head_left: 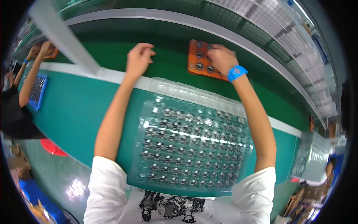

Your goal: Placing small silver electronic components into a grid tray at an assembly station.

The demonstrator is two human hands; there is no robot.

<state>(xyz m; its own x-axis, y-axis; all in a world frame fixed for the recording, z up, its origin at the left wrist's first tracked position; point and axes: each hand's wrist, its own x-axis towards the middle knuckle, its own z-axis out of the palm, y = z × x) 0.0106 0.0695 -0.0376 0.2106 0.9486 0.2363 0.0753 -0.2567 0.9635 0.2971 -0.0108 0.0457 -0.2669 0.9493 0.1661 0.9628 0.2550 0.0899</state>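
My left hand point(140, 59) hovers over the dark green belt point(169, 56), its fingers curled in; whether anything small is inside cannot be made out. Farther right, my right hand point(223, 59), with a blue band on the wrist, reaches over an orange tray point(192, 59). Its bent fingertips are down at the tray's pockets and hide what they grip. Small round dark metal parts point(199, 67) sit in the tray. Between my forearms lies a large clear plastic blister tray point(140, 164), with many small metal parts point(181, 150) in rows of pockets.
A white post point(69, 37) rises at the left of the belt, whose near side has a pale rail point(115, 76). At far left, another person's arms point(31, 74) work near a blue tray point(38, 91). Clear stacked trays point(311, 156) stand at the right end of the green table point(82, 119).
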